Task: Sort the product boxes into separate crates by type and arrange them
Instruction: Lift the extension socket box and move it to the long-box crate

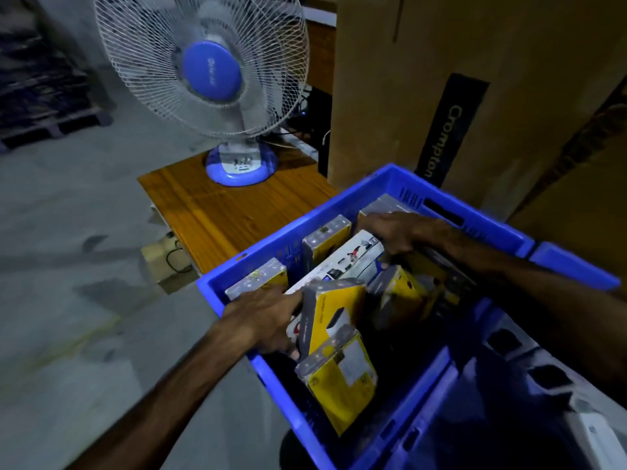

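Left hand (pixel 268 317) fingertips hidden behind a yellow box (pixel 334 313), blue crate (pixel 295 228) cut off at the bottom edge, box print blurred, white box (pixel 339 262) possibly half covered.

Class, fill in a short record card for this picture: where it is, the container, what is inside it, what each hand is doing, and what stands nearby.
Place: storeroom with a grey floor
Container: blue crate
Contents: several yellow boxes and one long white box, mixed together
Left hand: inside the crate, gripping a yellow box
Right hand: inside the crate, resting on boxes at the far side; grip unclear
Nearby: fan on a wooden table, large cardboard carton behind the crate
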`<state>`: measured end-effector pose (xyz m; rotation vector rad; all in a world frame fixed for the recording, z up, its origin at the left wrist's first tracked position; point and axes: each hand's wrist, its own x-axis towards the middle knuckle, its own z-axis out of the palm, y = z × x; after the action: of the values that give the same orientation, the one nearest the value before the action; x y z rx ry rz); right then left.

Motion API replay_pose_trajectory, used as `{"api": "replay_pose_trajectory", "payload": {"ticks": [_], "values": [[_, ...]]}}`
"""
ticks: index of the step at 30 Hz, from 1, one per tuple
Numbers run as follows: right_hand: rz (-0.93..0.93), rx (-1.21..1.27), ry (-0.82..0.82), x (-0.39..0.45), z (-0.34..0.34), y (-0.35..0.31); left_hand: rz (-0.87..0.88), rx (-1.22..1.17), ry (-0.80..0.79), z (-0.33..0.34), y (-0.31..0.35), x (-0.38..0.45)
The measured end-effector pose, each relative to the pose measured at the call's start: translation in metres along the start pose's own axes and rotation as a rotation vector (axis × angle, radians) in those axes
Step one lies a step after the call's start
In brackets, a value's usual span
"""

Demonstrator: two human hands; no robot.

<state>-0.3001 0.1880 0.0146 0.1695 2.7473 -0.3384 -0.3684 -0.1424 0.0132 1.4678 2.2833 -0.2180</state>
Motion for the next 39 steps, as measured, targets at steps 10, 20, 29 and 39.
{"api": "replay_pose_trajectory", "payload": {"ticks": [10,20,29,39], "values": [[-0.043,0.089,0.400,-0.059,-0.033,0.013,-0.030,-0.174,0.477,-0.025,-0.027,-0.010],[0.254,0.492,0.729,-0.142,-0.053,0.011,0.302,-1.085,0.762,-0.072,-0.024,0.012],[0.519,1.102,1.315,-0.148,0.035,-0.095,0.422,-1.387,0.673,-0.117,-0.024,0.035],[0.471,1.868,1.547,-0.133,0.071,-0.228,0.266,-1.884,0.154,-0.038,0.030,-0.001]]}}
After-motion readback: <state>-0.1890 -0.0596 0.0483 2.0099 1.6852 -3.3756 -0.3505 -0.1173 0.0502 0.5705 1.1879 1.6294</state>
